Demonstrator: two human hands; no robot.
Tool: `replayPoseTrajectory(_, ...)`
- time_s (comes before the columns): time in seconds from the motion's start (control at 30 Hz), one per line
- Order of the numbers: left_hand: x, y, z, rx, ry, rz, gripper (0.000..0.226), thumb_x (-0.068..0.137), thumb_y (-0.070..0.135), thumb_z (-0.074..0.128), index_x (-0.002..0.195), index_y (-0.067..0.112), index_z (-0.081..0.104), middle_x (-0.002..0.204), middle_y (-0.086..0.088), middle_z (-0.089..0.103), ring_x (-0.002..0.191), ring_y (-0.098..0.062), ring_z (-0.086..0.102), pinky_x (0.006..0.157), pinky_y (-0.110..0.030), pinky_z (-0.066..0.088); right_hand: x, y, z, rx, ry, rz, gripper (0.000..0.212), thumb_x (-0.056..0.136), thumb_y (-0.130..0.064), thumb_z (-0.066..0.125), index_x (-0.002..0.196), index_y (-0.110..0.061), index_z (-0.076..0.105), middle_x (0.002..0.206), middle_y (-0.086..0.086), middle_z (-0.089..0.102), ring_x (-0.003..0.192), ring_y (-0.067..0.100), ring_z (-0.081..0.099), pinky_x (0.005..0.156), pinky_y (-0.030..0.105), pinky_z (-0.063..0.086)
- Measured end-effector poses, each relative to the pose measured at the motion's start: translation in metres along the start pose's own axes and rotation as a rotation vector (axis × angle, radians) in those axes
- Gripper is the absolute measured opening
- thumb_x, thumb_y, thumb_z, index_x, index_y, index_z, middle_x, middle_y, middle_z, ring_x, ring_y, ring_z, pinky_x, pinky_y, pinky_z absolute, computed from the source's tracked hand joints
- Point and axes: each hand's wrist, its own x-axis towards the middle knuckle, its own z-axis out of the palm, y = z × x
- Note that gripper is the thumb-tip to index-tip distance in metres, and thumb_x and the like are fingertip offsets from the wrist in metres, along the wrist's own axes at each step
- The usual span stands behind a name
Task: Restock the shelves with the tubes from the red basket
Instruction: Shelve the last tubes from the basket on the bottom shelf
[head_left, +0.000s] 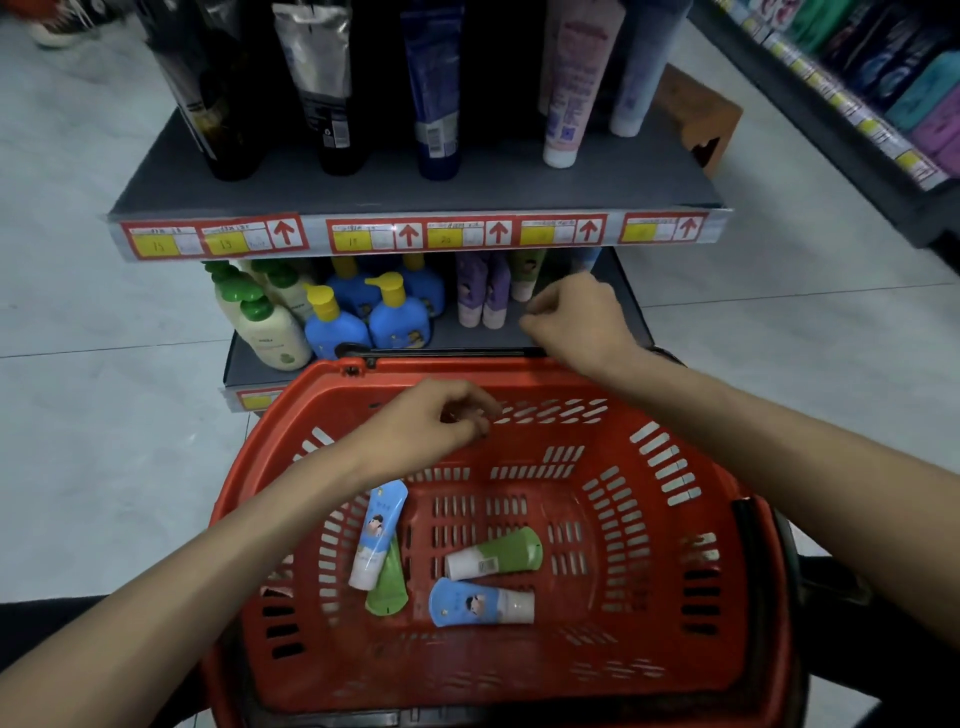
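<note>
The red basket (691, 561) fills the lower half of the frame, its far rim just beside the front edge of the lower shelf (244, 364). Above it, the upper shelf (415, 192) spans the top centre and carries tall dark, blue and pink tubes standing on their caps, with red and yellow price labels (410, 234) along its front. Our left hand (436, 421) hangs over the far end of the basket at frame centre, its fingers curled down towards the thumb, and we see nothing held in them. Our right hand (576, 322) is over the lower shelf, right of centre, knuckles up and fingers curled in, with nothing visible in its grip. On that shelf pump bottles (384, 317) stand at the left and purple tubes (483, 291) beside the right hand. Four tubes lie on the basket floor. A blue tube (378, 530) overlaps a green tube (387, 590) at lower left. Another green one (493, 556) and another blue one (480, 603) lie near the centre.
</note>
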Motion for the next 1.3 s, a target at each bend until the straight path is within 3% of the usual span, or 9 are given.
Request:
replayPoseTrajectory(0.17,-0.010,-0.008,0.002,0.037,-0.028,-0.022,0.023,0.098,0.015,0.061,0.114,0.028,0.072,0.097,0.007,0.076,0.094,-0.005,0.070,0.088,-0.030,0.055,-0.059,-0.010,-0.027,0.086,0.054,-0.192,0.021,0.094,-0.015,0.062,0.105,-0.019,0.079,0.086,-0.008,0.076,0.078,0.004,0.070,0.079,0.025,0.060)
replayPoseTrajectory(0.27,-0.013,-0.017,0.003,0.046,-0.040,-0.053,0.024,0.098,0.012,0.061,0.113,0.029,0.071,0.096,0.006,0.077,0.088,-0.003,0.069,0.073,-0.019,0.049,-0.080,-0.004,-0.011,0.108,-0.116,-0.149,0.020,0.090,-0.013,0.064,0.098,-0.020,0.081,0.077,-0.008,0.076,0.070,0.002,0.071,0.076,0.028,0.062)
replayPoseTrajectory(0.4,-0.013,-0.031,0.005,0.065,-0.049,-0.092,0.022,0.097,0.013,0.062,0.113,0.025,0.072,0.096,0.002,0.077,0.093,-0.013,0.071,0.083,-0.031,0.055,-0.095,0.021,0.041,-0.062,-0.380,-0.139,0.022,0.085,-0.013,0.062,0.092,-0.019,0.082,0.090,-0.003,0.079,0.085,0.012,0.072,0.086,0.033,0.059)
replayPoseTrajectory(0.53,-0.009,-0.043,0.008,0.046,-0.067,-0.128,0.021,0.097,0.014,0.062,0.112,0.026,0.072,0.097,0.001,0.077,0.096,-0.013,0.070,0.087,-0.033,0.055,-0.102,0.054,0.105,-0.235,-0.601,-0.057,0.016,0.087,-0.014,0.061,0.076,-0.013,0.072,0.090,0.010,0.076,0.088,0.026,0.072,0.080,0.033,0.058)
replayPoseTrajectory(0.7,-0.002,-0.050,0.011,0.045,-0.087,-0.149,0.023,0.099,0.012,0.060,0.116,0.022,0.071,0.098,0.002,0.077,0.093,-0.010,0.070,0.087,-0.029,0.055,-0.103,0.088,0.159,-0.441,-0.782,-0.073,0.017,0.089,-0.009,0.062,0.105,-0.007,0.070,0.110,0.013,0.071,0.103,0.030,0.069,0.083,0.033,0.054)
replayPoseTrajectory(0.8,0.003,-0.053,0.014,0.040,-0.093,-0.155,0.023,0.100,0.014,0.058,0.118,0.022,0.070,0.098,0.001,0.077,0.091,-0.010,0.071,0.084,-0.026,0.055,-0.103,0.106,0.185,-0.463,-0.832,-0.080,0.020,0.091,-0.006,0.061,0.111,-0.005,0.067,0.116,0.013,0.069,0.108,0.030,0.067,0.089,0.034,0.052)
replayPoseTrajectory(0.93,0.007,-0.059,0.017,0.016,-0.100,-0.166,0.022,0.101,0.013,0.057,0.118,0.021,0.070,0.096,0.004,0.077,0.088,-0.008,0.072,0.078,-0.020,0.052,-0.109,0.127,0.209,-0.643,-0.864,-0.197,0.027,0.094,-0.024,0.063,0.120,-0.014,0.065,0.128,0.014,0.064,0.118,0.033,0.060,0.101,0.043,0.051)
replayPoseTrajectory(1.1,0.007,-0.061,0.018,0.025,-0.113,-0.187,0.024,0.101,0.010,0.055,0.118,0.018,0.070,0.100,0.000,0.076,0.090,-0.012,0.072,0.085,-0.026,0.055,-0.119,0.143,0.223,-0.724,-0.884,-0.164,0.054,0.092,-0.016,0.066,0.141,-0.009,0.046,0.140,0.017,0.053,0.127,0.036,0.053,0.100,0.048,0.050)
replayPoseTrajectory(1.3,0.009,-0.060,0.022,0.026,-0.120,-0.190,0.023,0.101,0.010,0.056,0.116,0.019,0.071,0.096,0.001,0.076,0.087,-0.008,0.070,0.075,-0.011,0.049,-0.129,0.151,0.228,-0.641,-0.822,-0.100,0.057,0.087,-0.042,0.072,0.133,-0.013,0.053,0.132,0.011,0.063,0.119,0.031,0.062,0.098,0.042,0.050)
